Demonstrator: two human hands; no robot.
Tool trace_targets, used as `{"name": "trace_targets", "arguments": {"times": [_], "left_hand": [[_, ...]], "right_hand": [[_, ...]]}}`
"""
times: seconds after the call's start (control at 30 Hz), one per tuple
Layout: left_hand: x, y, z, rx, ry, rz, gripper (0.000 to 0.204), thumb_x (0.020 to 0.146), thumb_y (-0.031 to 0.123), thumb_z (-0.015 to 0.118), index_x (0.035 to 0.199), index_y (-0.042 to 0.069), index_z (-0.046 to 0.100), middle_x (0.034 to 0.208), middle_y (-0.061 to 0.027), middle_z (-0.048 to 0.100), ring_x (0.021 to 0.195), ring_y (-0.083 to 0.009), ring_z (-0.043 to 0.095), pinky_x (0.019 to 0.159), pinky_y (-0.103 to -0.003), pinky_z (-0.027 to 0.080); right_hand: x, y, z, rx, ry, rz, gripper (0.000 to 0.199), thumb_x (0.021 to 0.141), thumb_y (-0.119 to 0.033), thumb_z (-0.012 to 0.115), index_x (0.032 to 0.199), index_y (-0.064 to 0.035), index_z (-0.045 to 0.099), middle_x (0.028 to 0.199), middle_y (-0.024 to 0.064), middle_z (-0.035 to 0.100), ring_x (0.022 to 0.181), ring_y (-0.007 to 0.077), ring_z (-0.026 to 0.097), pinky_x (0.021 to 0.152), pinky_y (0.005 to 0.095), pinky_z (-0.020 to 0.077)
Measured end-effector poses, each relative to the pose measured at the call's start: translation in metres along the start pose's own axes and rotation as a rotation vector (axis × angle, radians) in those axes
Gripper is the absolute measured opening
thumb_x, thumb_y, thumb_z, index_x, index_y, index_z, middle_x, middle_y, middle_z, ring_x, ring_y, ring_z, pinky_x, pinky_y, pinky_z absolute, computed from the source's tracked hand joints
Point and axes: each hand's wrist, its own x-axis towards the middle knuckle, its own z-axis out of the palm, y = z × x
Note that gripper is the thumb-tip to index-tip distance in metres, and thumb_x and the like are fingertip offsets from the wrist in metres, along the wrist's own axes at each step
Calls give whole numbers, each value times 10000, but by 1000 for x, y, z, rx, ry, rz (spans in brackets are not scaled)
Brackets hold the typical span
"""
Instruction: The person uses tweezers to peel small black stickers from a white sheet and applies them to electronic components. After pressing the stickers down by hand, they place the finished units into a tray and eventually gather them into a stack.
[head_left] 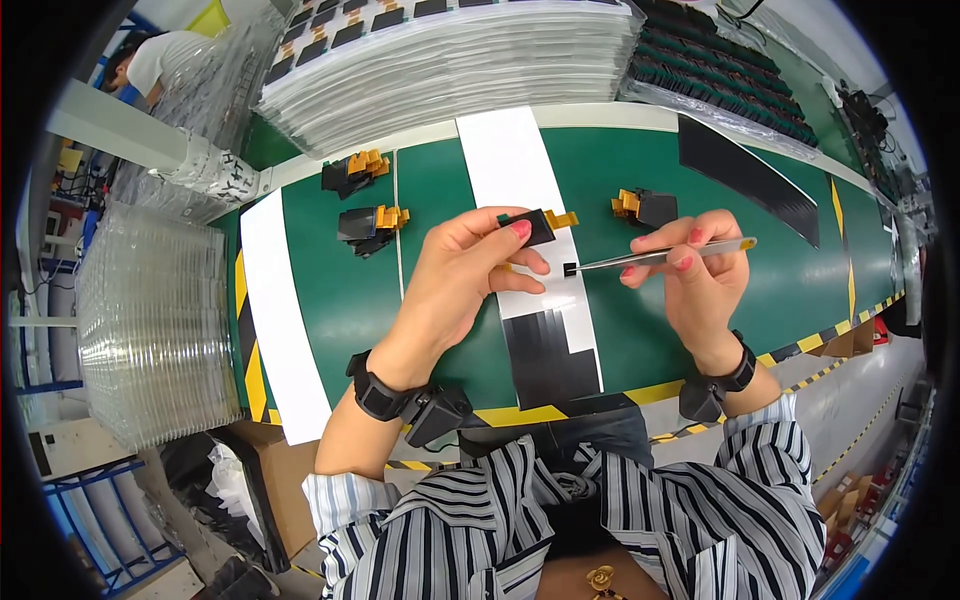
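Observation:
Between the thumb and fingers of my left hand [455, 275] is a small black display module [537, 228] with an orange flex cable sticking out to the right. My right hand [708, 285] grips metal tweezers [650, 259], pointing left. At their tip is a small black square piece [570, 270], over the white sheet [520, 170]; whether it touches the sheet I cannot tell. Black adhesive pieces [545, 360] cover the sheet's near part. Piles of similar modules lie on the green mat, two at the left [372, 228] and one at the right [645, 207].
A tall stack of clear trays [450, 60] stands behind the table, with dark trays [710, 70] to its right. A black strip sheet [745, 175] lies at the far right. More clear trays [150, 320] are stacked at the left. A person [165, 65] bends at the upper left.

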Motion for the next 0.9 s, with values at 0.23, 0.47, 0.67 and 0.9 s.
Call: {"name": "trace_targets", "arguments": {"times": [0.23,0.47,0.67,0.9], "left_hand": [[-1,-3,2,139,-18,96,180,861,33,534,1037,-7,541,725,-41,560,624,-116,595,548,-250,522],[-3,-6,5,152,-20,87,171,858,31,539,1025,-8,532,729,-42,558,613,-115,594,540,-258,527],[-4,-7,7,151,-32,64,169,855,27,543,1019,-11,530,733,-47,557,610,-118,596,538,-266,534],[-6,-6,7,148,-35,42,171,851,24,548,1017,-13,534,731,-48,554,604,-120,596,530,-262,531]], "right_hand": [[1,4,-1,-30,30,6,152,887,-94,514,939,-51,378,877,252,601,629,290,634,576,353,554],[2,9,-3,-21,69,50,140,897,-99,500,949,-48,381,900,252,596,660,288,645,585,348,553],[3,13,-4,-31,99,40,140,905,-114,491,961,-42,385,929,251,591,685,283,652,602,343,553],[4,14,-4,-23,113,59,137,905,-114,491,963,-41,390,934,249,590,688,279,653,608,344,554]]}}
